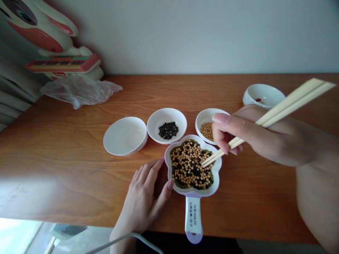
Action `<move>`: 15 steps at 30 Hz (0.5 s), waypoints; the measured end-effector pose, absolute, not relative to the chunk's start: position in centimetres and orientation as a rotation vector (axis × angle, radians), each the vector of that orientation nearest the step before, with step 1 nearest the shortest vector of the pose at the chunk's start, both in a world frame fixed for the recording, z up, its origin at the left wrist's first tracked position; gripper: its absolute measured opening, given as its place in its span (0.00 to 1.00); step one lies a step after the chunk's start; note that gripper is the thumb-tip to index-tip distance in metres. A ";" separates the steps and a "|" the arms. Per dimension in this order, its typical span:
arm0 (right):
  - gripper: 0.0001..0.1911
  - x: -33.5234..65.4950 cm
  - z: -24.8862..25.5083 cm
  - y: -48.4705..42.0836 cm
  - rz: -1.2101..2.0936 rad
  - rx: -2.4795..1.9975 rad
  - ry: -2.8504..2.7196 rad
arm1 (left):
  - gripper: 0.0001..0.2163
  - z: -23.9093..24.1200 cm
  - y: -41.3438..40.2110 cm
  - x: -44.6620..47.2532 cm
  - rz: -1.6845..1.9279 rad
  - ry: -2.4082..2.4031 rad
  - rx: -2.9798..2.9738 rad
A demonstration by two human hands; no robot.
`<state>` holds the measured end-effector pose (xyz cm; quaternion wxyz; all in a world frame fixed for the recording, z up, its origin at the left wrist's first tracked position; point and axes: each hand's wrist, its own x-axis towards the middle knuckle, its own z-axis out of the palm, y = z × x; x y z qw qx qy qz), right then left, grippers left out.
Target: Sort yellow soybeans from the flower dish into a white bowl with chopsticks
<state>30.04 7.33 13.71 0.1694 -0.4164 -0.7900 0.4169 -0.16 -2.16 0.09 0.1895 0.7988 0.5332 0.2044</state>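
A flower-shaped white dish with a handle sits on the wooden table and holds mixed yellow, black and green beans. My left hand lies flat against the dish's left rim, fingers spread. My right hand grips a pair of wooden chopsticks whose tips rest in the beans at the dish's right side. Behind the dish stand three small white bowls: an empty one, one with black beans, and one with yellow beans, partly hidden by my right hand.
Another white bowl stands at the back right with something red inside. A crumpled clear plastic bag lies at the back left beside a white and red rabbit-shaped object. The wooden table's front edge runs below my left hand.
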 end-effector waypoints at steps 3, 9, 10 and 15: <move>0.29 30.4 13.9 7.1 1.325 -1.199 -2.268 | 0.25 0.1 -2.2 -0.2 0.589 1.500 2.251; 0.24 29.3 14.0 7.0 1.243 -1.224 -2.346 | 0.25 0.1 -2.1 -0.1 0.597 1.497 2.248; 0.24 29.2 14.0 7.1 1.186 -1.208 -2.333 | 0.25 0.1 -2.0 -0.1 0.596 1.499 2.247; 0.28 28.7 14.1 7.0 1.210 -1.113 -2.291 | 0.26 -0.1 -1.9 -0.2 0.580 1.497 2.248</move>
